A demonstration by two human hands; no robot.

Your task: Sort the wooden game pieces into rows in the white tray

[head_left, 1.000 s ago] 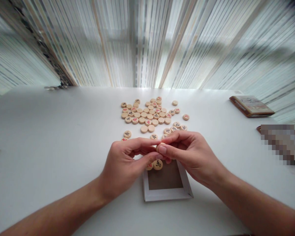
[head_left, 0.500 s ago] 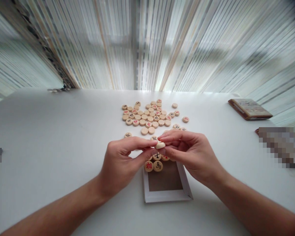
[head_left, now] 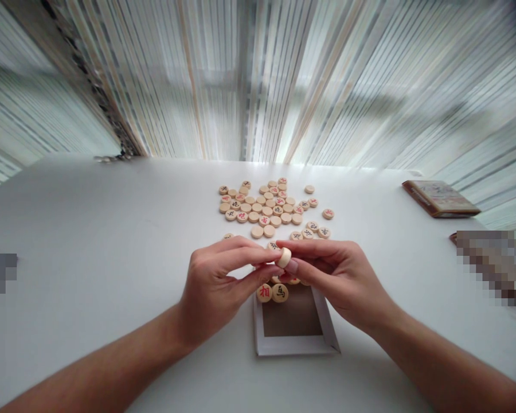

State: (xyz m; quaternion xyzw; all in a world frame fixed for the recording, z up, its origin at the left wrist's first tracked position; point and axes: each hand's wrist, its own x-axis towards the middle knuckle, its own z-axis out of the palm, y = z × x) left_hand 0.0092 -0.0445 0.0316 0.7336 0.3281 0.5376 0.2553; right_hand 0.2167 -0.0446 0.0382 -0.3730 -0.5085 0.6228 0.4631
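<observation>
Between my two hands a pale wooden xiangqi piece [head_left: 285, 258] is pinched, tilted up on edge so that its rim shows. My left hand [head_left: 227, 281] grips it from the left with thumb and fingertips. From the right, my right hand [head_left: 335, 275] holds it with thumb and forefinger. Just below lies an open white box [head_left: 296, 345] with a brown bottom. Inside it sit several pieces, among them a red-marked piece [head_left: 264, 293] and a black-marked piece [head_left: 280, 293]. My fingers hide the box's far part.
Beyond my hands, many loose xiangqi pieces [head_left: 264, 210] lie spread on the white table [head_left: 90, 241], some face up, others blank. A flat box with a printed cover [head_left: 442, 198] lies at the right. A striped curtain [head_left: 223, 74] hangs behind the table.
The piece in my fingers has turned from lying nearly flat to standing more on its edge. The whole view has shifted slightly.
</observation>
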